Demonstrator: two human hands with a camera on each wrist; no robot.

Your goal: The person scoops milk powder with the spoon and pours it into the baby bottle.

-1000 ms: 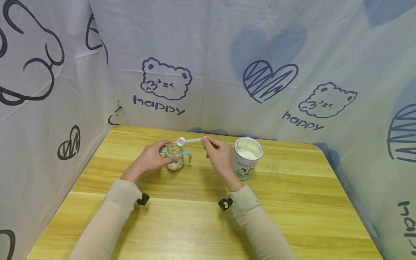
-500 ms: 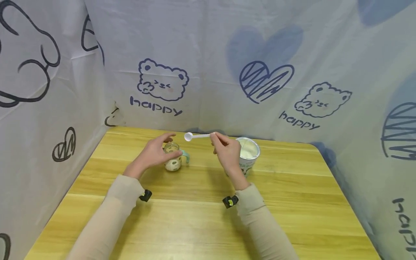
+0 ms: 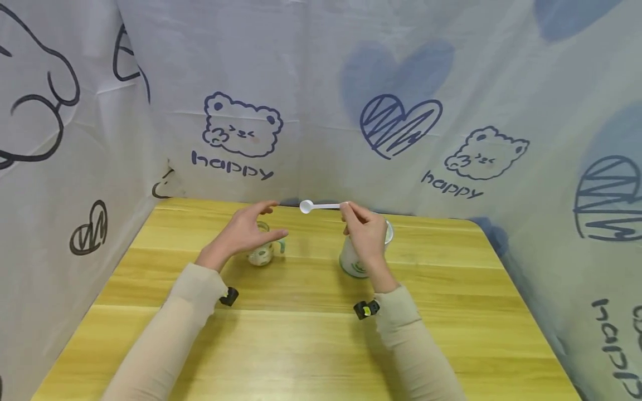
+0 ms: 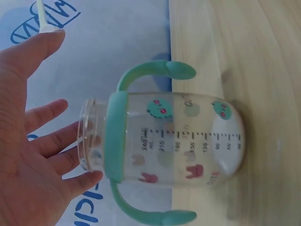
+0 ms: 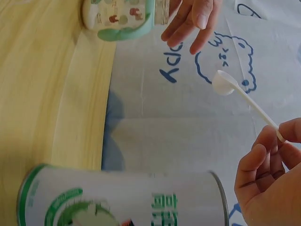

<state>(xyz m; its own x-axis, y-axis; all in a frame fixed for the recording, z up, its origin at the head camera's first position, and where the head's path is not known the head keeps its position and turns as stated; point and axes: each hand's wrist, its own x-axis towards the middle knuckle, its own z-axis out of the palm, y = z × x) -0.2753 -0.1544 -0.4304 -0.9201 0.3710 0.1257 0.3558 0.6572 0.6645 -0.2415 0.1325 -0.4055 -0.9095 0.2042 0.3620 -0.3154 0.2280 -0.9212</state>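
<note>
My right hand (image 3: 368, 234) pinches the end of a white measuring scoop (image 5: 256, 108), its bowl pointing left, up in the air. Behind that hand, partly hidden, stands a white can (image 3: 353, 262) with green print, also low in the right wrist view. On the left is a clear baby bottle (image 4: 164, 141) with a mint-green collar and two handles. White contents show at its bottom, and its mouth has no lid. My left hand (image 3: 246, 229) hovers by the bottle's mouth, thumb and fingers spread, holding nothing.
A yellow wood-grain table (image 3: 301, 345) carries the bottle and can. Pale cloth (image 3: 311, 111) printed with bears and hearts hangs right behind the table's back edge and along both sides. Each wrist wears a small black camera.
The left hand has let go of the bottle and risen slightly with fingers spread. The right hand has carried the scoop from over the bottle's mouth to the right, in front of the can.
</note>
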